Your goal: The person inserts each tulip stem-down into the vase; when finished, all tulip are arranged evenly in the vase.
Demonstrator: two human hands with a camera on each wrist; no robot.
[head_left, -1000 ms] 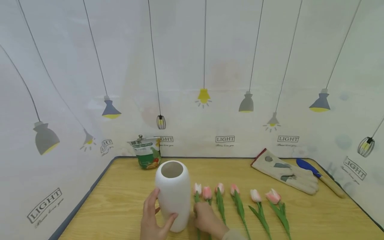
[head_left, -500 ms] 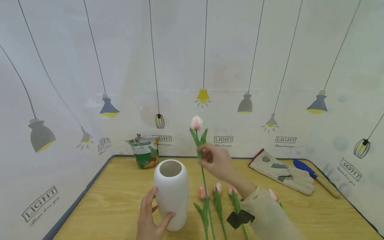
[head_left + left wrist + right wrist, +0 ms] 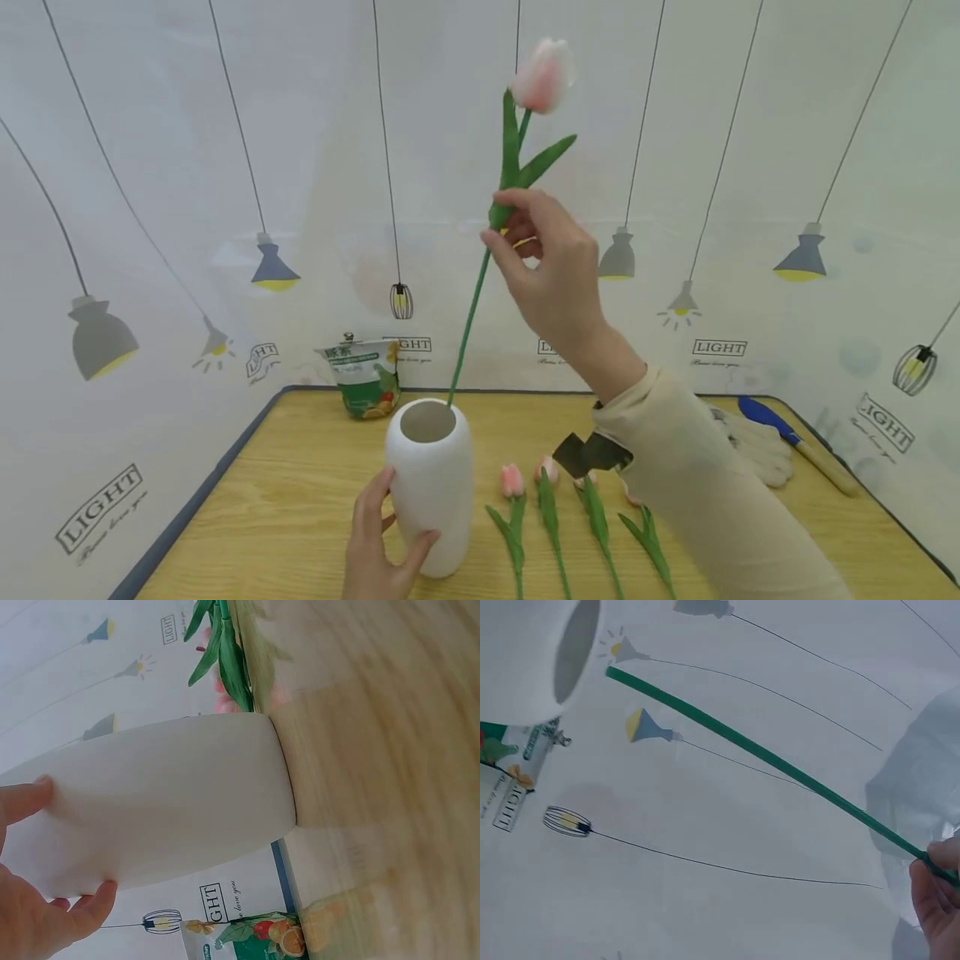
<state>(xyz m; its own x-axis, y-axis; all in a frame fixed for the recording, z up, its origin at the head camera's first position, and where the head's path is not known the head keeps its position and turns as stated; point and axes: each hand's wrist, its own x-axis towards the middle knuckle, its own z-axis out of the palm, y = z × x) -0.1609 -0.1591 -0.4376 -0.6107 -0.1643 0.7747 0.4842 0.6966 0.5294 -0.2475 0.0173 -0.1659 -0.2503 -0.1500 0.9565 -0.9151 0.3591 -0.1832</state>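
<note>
My left hand [image 3: 378,542] grips the lower side of a tall white vase [image 3: 431,508], thumb in front and fingers round its left. The vase stands upright on the wooden table. Above and to its right, my right hand [image 3: 551,271] pinches a pink-and-white tulip [image 3: 543,77] by the stem, just under its leaves. Its thin green stem slants down to the left, and the lower end overlaps the vase's rim in the head view. From the right wrist, the stem [image 3: 750,746] ends just outside the vase mouth [image 3: 577,656]. Several more tulips [image 3: 512,481] lie right of the vase.
A green-and-white bag [image 3: 365,379] stands at the back left. At the back right lie a work glove [image 3: 761,454], partly behind the right sleeve [image 3: 697,475], and a blue-headed tool [image 3: 765,414] with a wooden handle. A lamp-printed wall sheet [image 3: 450,167] encloses the table.
My right hand has picked a tulip up off the table, raised it high and tilted it, bringing the stem end over to the vase's rim. The left hand stays on the vase.
</note>
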